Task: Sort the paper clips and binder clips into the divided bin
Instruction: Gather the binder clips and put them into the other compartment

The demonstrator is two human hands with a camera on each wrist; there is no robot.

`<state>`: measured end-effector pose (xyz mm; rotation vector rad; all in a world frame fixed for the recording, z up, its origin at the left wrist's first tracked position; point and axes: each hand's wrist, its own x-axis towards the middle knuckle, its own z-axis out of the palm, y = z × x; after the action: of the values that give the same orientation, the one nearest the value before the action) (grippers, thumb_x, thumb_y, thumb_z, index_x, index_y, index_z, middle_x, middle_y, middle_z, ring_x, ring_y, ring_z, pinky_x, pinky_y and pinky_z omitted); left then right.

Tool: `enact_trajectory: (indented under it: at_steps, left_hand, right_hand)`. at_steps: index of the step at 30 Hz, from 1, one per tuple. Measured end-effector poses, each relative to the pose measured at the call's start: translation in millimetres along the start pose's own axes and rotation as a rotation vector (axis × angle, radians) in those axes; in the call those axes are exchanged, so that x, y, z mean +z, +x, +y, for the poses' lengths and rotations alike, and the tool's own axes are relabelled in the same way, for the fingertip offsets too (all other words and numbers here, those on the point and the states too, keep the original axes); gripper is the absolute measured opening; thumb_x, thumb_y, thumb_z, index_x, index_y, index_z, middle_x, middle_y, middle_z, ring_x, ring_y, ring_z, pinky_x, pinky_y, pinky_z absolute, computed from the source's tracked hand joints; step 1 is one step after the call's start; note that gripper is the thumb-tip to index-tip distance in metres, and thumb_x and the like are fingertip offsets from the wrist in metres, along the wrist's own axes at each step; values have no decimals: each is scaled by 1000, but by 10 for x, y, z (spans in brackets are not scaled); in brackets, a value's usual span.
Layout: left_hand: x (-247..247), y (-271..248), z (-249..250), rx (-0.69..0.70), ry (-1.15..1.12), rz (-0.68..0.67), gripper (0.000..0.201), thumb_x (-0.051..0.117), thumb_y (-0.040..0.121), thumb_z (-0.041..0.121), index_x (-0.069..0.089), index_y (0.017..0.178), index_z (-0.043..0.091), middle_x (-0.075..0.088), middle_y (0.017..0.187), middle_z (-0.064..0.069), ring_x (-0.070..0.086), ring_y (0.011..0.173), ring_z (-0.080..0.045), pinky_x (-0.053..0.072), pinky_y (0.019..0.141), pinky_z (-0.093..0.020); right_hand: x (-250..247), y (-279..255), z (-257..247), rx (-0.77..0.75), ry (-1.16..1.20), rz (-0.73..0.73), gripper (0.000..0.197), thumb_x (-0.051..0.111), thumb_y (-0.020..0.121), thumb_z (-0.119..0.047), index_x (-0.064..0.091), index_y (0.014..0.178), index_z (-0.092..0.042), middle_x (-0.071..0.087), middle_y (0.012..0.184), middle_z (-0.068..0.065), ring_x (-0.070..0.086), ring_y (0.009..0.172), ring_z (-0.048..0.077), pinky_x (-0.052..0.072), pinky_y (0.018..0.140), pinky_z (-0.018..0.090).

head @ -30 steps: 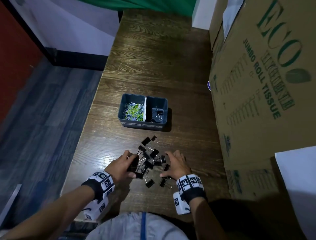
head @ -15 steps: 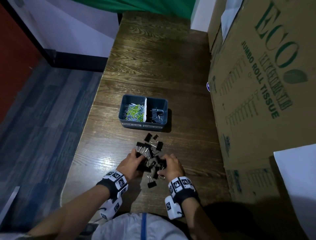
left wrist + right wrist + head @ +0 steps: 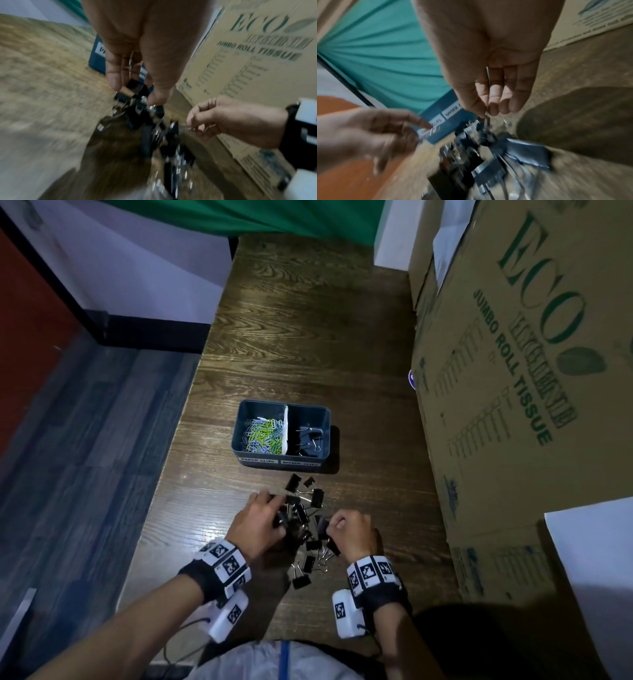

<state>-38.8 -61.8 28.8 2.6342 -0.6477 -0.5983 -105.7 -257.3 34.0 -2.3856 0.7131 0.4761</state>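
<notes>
Your two hands have drawn in from the edges of the loose pile of binder clips [image 3: 305,525] near the front edge of the tabletop [image 3: 308,337] and begun to lift. Your left hand [image 3: 258,517] now has its fingers curled round several clips, and your right hand [image 3: 352,530] pinches one by its wire handle. The gathering looks done, so the next move is probably to the bin [image 3: 284,460], whose right compartment holds few binder clips while paper clips [image 3: 263,431] fill the left.

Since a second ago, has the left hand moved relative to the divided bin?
Yes. The left hand has moved forward, nearer the divided bin, while gripping binder clips.
</notes>
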Motion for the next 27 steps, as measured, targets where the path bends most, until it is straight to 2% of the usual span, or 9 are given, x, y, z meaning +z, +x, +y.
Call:
enact_trajectory:
  at_steps: [5,9,13,15,17,19,21,24,27]
  left_hand:
    - [-599,538,314,36,-44,227,53,67,83,39,47,130,23,51,122,-2,50,112,-21,47,86,-36]
    - [-841,855,416,70,-129,275,54,68,83,43,47,129,23,50,122,-5,54,106,-24,52,82,-42]
    - [-687,760,381,43,7,346,22,61,88,36,57,103,22,58,103,0,59,91,-23,40,66,-31]
    - [-472,664,295,-2,55,259,20,60,86,34,57,100,21,60,105,-2,60,95,-26,38,66,-31]
    - [-236,597,156,-79,106,61,47,65,82,47,50,118,20,53,123,-6,53,112,-29,45,76,-36]
    - [-36,545,21,-161,143,-146,91,71,71,63,29,141,23,37,139,-11,39,126,-33,46,91,-46]
    - [117,492,-69,-173,190,-245,119,74,59,70,8,149,31,20,150,-11,26,134,-36,40,100,-51]
    - [262,401,-121,-97,282,-296,123,75,61,68,-4,150,37,4,157,-7,10,141,-38,32,106,-54]
    - [359,341,-104,-39,280,-219,107,74,68,60,9,150,36,21,151,-8,25,133,-32,43,97,-46]
  right_hand:
    - [-276,118,-210,-31,107,67,9,71,88,-13,72,84,-20,70,91,-6,60,79,4,35,56,11]
    - [-606,261,-525,-182,139,194,7,72,85,-10,72,84,-17,68,82,-6,60,74,5,35,57,11]
    - [-876,504,-862,-283,197,353,14,70,84,-7,70,78,-20,60,65,-11,56,61,2,42,55,17]
    - [-932,601,-964,-317,222,403,11,73,84,-13,70,78,-22,64,65,-9,62,63,10,52,59,26]
    - [-928,631,-958,-309,216,413,6,76,84,-23,71,84,-22,67,69,-6,66,69,13,55,61,29]
    - [-849,602,-839,-272,159,346,9,75,86,-26,71,93,-21,69,78,-4,67,76,15,55,65,29]
    - [-681,537,-633,-203,56,164,23,75,87,-23,68,109,-21,70,100,1,68,92,19,56,75,31]
    - [-333,424,-289,-86,-112,-210,71,81,79,-18,48,142,-23,51,142,9,52,129,31,48,102,43]
    - [-37,315,-72,-35,-187,-372,103,86,69,-14,29,153,-32,12,163,7,22,148,36,35,114,56]
